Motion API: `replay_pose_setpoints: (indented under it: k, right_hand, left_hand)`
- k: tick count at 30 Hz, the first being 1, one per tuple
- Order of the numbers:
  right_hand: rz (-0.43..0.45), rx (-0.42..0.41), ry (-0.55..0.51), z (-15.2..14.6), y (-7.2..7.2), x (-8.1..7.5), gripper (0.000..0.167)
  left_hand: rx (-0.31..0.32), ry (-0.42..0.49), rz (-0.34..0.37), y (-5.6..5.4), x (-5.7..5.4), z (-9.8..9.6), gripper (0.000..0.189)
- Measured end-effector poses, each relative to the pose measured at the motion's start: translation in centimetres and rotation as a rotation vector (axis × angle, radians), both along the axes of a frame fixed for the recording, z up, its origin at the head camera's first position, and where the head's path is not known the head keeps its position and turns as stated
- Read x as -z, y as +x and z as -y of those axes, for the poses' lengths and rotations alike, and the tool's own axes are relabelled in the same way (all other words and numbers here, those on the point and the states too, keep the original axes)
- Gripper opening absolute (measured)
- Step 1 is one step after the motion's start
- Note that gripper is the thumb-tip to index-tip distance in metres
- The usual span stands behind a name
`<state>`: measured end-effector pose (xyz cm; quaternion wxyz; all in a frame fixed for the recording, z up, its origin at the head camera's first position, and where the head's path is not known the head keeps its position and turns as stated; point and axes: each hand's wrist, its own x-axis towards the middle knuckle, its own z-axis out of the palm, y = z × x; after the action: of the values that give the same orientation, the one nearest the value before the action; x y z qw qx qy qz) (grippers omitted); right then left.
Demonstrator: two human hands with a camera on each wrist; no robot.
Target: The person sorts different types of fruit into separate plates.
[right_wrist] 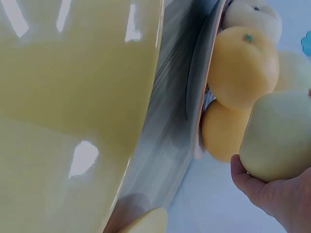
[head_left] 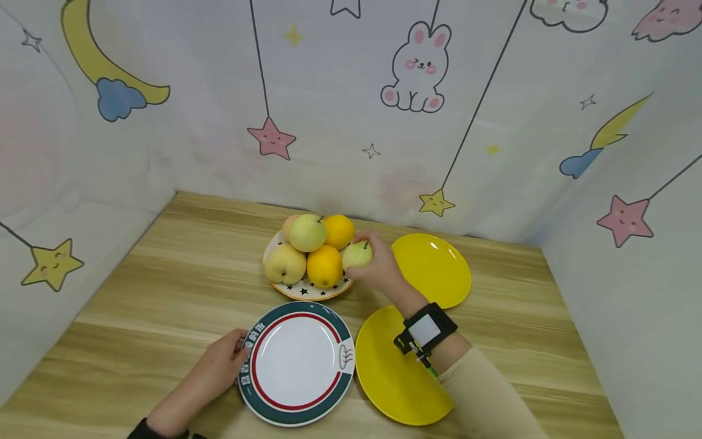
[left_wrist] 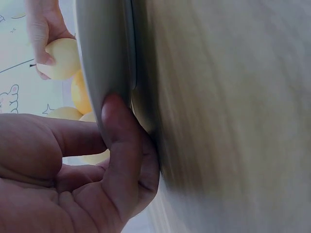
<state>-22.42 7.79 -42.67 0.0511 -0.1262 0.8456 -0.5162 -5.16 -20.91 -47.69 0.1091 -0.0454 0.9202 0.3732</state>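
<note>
My left hand [head_left: 215, 367] pinches the left rim of a white plate [head_left: 296, 366] with a dark green and red border. In the left wrist view, the fingertips [left_wrist: 119, 116] are under that rim. My right hand [head_left: 384, 271] grips a pale green pear [head_left: 358, 253] at the right edge of a star-patterned plate [head_left: 304, 292]. The right wrist view shows this pear [right_wrist: 277, 136] beside the other fruit. On the patterned plate lie oranges [head_left: 325, 267], another green pear [head_left: 308, 233] and a yellowish pear [head_left: 285, 264], with one more fruit partly hidden behind.
One yellow plate [head_left: 395, 378] lies right of the white plate, partly under my right forearm. Another yellow plate [head_left: 433, 271] is farther back on the right. The wooden table [head_left: 164, 292] is bounded by printed fabric walls [head_left: 340, 164] at the back and sides.
</note>
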Motion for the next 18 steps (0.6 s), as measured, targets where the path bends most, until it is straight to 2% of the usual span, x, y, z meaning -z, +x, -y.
replay_pose_setpoints:
  k: [7,15,18]
  right_hand:
    - [-0.012,-0.084,-0.04,0.6,1.7,-1.1,0.063]
    - [0.008,-0.15,0.025,1.8,3.4,-1.6,0.062]
    - [0.028,-0.186,0.008,2.3,4.0,-1.5,0.063]
  left_hand:
    - [0.0,-0.008,-0.009,0.0,0.0,-0.1,0.032]
    - [-0.001,-0.019,0.006,-0.1,-0.2,-0.1,0.032]
    - [-0.003,-0.019,0.017,-0.1,-0.2,-0.1,0.033]
